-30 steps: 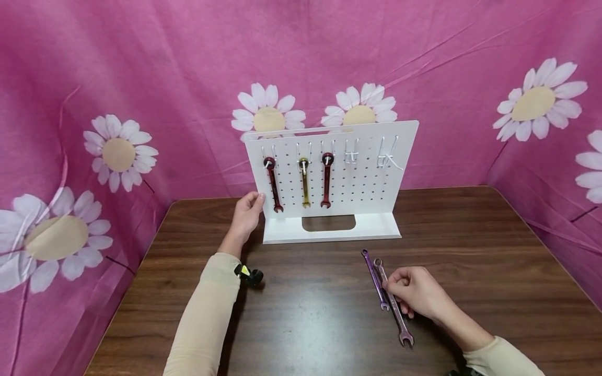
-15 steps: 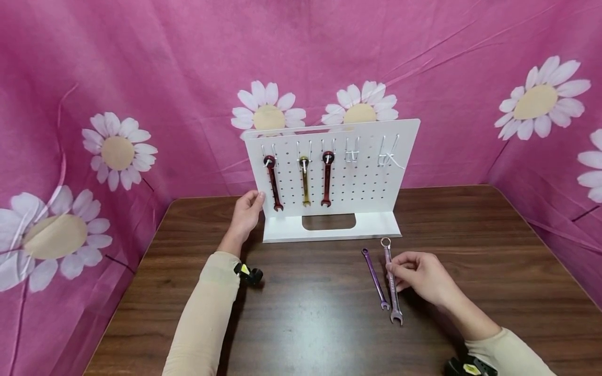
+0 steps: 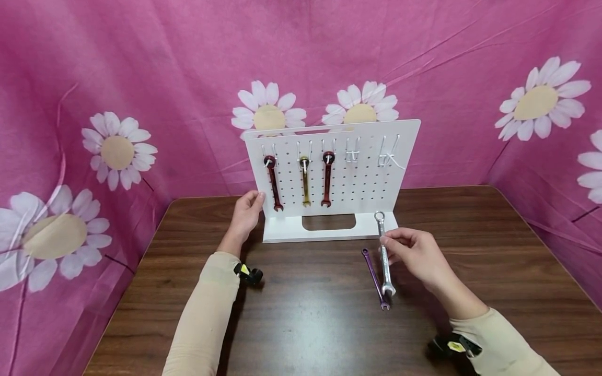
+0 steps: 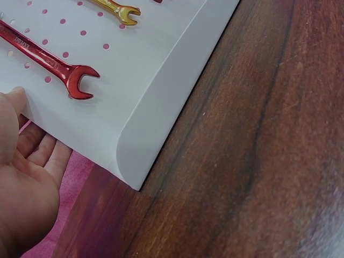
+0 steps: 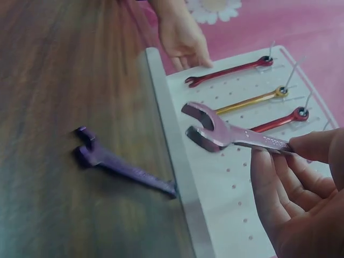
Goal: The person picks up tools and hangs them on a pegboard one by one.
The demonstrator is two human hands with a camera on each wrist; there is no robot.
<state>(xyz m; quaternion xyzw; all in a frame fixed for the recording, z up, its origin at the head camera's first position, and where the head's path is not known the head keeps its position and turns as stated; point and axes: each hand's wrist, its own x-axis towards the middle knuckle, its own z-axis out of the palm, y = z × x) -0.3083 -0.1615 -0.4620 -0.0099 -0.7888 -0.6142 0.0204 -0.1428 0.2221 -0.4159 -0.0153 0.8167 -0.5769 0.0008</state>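
Observation:
My right hand [image 3: 416, 251] pinches a silver combination wrench [image 3: 384, 261] by its shank between thumb and fingers, ring end up, over the front right of a white pegboard stand [image 3: 362, 193]. In the right wrist view the open jaw end of this wrench points away from the hand. A smaller purple wrench [image 3: 374, 277] lies on the table beneath it. At the board's left edge my left hand [image 3: 246, 213] grips the panel, thumb in front and fingers behind, as the left wrist view shows. Nearest to it hangs a red wrench [image 4: 45, 59].
A yellow wrench [image 3: 305, 183] and a second red wrench [image 3: 326, 180] hang from hooks in the middle of the board. Two hooks [image 3: 351, 151] on the right side bear nothing. Behind the brown table [image 3: 197, 209] hangs a pink flowered cloth [image 3: 188, 78].
My right hand has lifted the silver wrench from beside the purple one and carried it forward, toward the board's base. The left hand has stayed on the board's edge.

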